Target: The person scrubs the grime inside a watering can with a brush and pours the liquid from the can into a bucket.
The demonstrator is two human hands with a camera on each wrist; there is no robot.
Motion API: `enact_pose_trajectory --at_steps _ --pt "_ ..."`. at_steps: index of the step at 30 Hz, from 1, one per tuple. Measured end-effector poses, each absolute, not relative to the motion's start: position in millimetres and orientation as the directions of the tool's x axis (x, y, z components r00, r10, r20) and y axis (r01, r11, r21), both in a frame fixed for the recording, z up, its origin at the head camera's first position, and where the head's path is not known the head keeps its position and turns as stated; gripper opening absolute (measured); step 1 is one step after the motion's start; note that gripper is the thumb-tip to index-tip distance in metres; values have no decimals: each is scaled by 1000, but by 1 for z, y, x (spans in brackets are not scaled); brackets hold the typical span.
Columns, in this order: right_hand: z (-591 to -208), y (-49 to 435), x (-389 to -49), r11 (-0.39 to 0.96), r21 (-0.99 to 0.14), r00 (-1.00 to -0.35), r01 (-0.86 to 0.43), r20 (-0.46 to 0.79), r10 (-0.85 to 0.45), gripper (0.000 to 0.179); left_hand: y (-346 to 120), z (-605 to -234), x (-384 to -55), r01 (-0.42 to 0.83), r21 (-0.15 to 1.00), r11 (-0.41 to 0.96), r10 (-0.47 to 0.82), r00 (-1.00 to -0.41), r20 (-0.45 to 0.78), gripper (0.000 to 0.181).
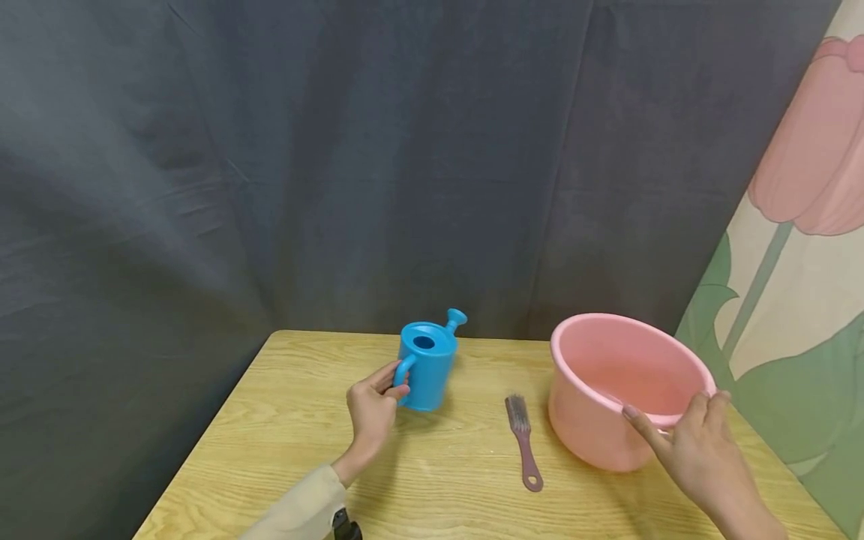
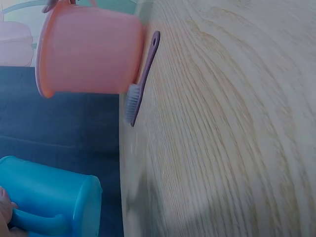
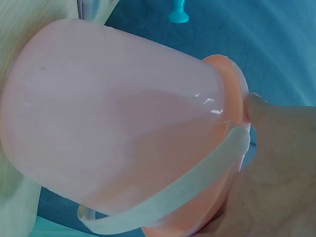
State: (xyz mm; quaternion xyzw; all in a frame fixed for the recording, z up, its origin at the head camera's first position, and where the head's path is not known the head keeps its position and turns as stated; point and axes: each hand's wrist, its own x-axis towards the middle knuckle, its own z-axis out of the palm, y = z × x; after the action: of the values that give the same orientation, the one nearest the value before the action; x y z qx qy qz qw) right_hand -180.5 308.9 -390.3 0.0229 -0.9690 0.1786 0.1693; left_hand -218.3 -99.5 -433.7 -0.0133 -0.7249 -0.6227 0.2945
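Note:
My left hand (image 1: pixel 374 409) grips the handle of a blue watering can (image 1: pixel 430 375), its sprinkler spout pointing to the back right. In the left wrist view, the can (image 2: pixel 47 195) appears raised off the tabletop, and only some fingertips show at its handle. At the right, my right hand (image 1: pixel 705 454) holds the near rim of a pink bucket (image 1: pixel 594 424), thumb and fingers spread along the rim. The right wrist view shows the bucket's pale handle (image 3: pixel 168 200) hanging down its side. Between can and bucket lies a purple-handled brush (image 1: pixel 525 450), bristles toward the back.
A wood-grain table (image 1: pixel 283 420) bears the brush and the bucket. Behind it hangs a dark grey-blue curtain (image 1: pixel 405 165). On the right stands a wall (image 1: pixel 803 300) painted with a pink tulip and green leaves.

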Motion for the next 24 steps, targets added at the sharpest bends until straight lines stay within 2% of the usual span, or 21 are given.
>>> enact_pose_trajectory --at_steps 7,24 --pt "-390 308 -181 937 -333 -939 -107 344 15 106 -109 -437 -215 400 895 196 -377 -812 445 38" --pt "-391 308 -180 935 -339 -933 -108 360 23 102 -141 -446 -211 341 917 208 -425 -813 399 37"
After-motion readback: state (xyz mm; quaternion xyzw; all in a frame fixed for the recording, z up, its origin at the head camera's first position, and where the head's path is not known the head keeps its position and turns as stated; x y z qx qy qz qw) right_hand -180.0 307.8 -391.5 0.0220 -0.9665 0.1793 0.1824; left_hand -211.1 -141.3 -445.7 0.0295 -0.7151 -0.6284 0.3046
